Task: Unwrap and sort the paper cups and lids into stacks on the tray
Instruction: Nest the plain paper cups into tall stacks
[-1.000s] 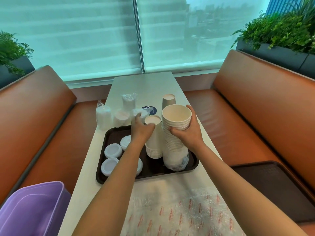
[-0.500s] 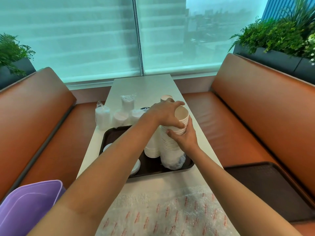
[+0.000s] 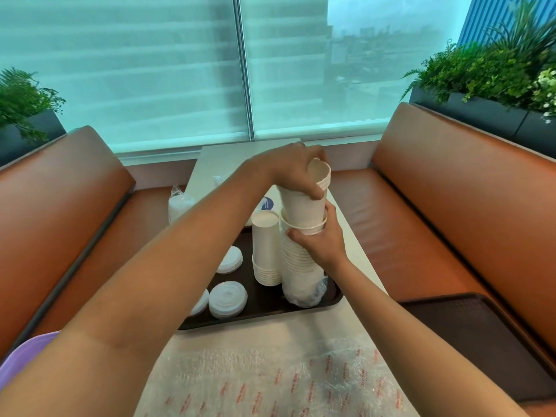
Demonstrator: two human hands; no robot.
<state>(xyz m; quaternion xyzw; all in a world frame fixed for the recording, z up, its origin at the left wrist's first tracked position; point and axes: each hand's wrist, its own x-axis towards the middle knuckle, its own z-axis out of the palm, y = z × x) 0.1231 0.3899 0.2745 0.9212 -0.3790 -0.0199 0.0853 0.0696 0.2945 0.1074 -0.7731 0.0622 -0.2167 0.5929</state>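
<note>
Leftmost, round white plastic lids (image 3: 227, 299) lie on the dark brown tray (image 3: 267, 299); a shorter upside-down cup stack (image 3: 266, 248) stands beside them. Above, the left hand (image 3: 296, 170) grips a few white paper cups (image 3: 305, 197), while the right hand (image 3: 323, 243) clasps the tall cup stack (image 3: 301, 266).

white paper cups (image 3: 304, 203) stacked upright, lids (image 3: 227, 299) flat on tray (image 3: 264, 308)

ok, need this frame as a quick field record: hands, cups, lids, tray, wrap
left hand: grips the lifted cups near their rim
right hand: holds the tall cup stack at its top rim
inverted cup stack: on tray, left of tall stack
loose lids: on tray's left part
tray: dark, on table
plastic wrap: near table edge
</note>
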